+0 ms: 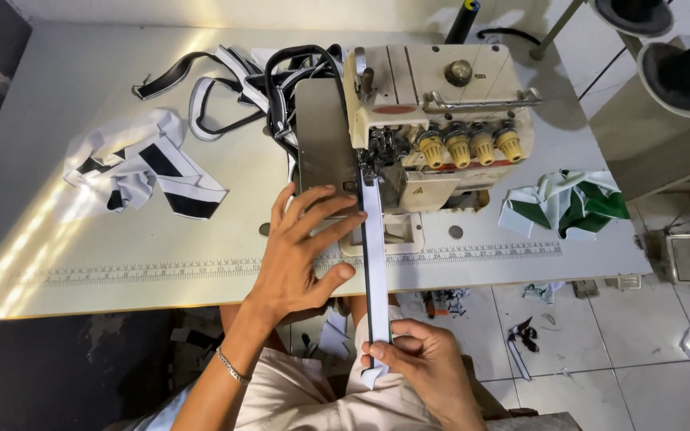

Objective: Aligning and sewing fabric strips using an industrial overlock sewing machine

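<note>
**Strip Position at the Sewing Machine**

The white strip point(374, 263) with one dark edge runs lengthwise from the sewing machine point(433, 128) toward the person, its far end under the machine's foot and its near end past the desk point(105, 263) edge. The left hand point(301, 255) lies flat, fingers spread wide, touching the strip's left side. The right hand point(425, 367) pinches the near end between thumb and fingers. A small yellow triangular label sits on the machine's front. Black-and-white fabric point(141, 168) lies left; green-and-white fabric point(569, 203) lies right.
</note>
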